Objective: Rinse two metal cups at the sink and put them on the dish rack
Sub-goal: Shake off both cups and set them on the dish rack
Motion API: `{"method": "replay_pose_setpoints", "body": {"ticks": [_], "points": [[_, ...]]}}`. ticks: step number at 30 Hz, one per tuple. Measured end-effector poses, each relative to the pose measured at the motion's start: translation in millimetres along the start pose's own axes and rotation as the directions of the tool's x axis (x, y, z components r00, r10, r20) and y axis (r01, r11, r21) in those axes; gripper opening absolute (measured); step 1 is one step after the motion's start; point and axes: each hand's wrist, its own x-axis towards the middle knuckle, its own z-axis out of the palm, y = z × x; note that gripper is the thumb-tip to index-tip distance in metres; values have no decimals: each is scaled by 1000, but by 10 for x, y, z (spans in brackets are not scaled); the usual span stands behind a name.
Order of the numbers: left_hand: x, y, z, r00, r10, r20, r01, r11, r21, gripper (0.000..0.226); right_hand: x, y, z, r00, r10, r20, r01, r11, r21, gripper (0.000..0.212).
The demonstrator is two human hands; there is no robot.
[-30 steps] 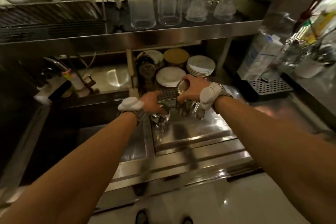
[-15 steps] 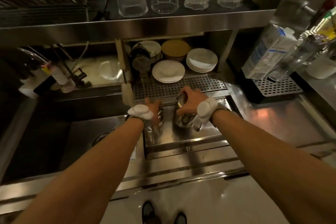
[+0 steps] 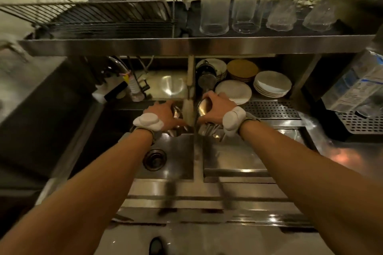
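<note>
View from my head camera over the sink [image 3: 176,168]. My left hand [image 3: 163,115] curls round the left cup [image 3: 176,111], which it mostly hides; only a strip of bright metal shows past the knuckles, so I cannot tell how that cup is tilted. My right hand [image 3: 216,107] grips the right cup [image 3: 204,106] from above with fingers and thumb wrapped about its rim; the mouth faces left and toward me, so I judge its long axis to lie tilted, not upright. Both cups hang side by side at the back of the basin, either side of its right wall and above the drain [image 3: 154,159]. The tap [image 3: 116,64] stands behind and to the left, nearer the left hand; I see no water running, so I judge that rinsing comes next, with the left cup better placed to go first. The rack [image 3: 93,15] sits on the shelf above, up and to the left of both hands.
</note>
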Motion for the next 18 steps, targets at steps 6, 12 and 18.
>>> {"method": "replay_pose_setpoints", "body": {"ticks": [6, 12, 18], "points": [[47, -986, -33, 980, -140, 139, 139, 990, 16, 93, 426, -681, 670, 1000, -7, 27, 6, 1000, 25, 89], [136, -1684, 173, 960, -124, 252, 124, 992, 16, 80, 657, -1022, 1379, 982, 77, 174, -72, 997, -37, 91], [384, -2043, 112, 987, -138, -86, 114, 964, -240, 80, 877, -1209, 1374, 982, 149, -117, -133, 982, 135, 90]]}}
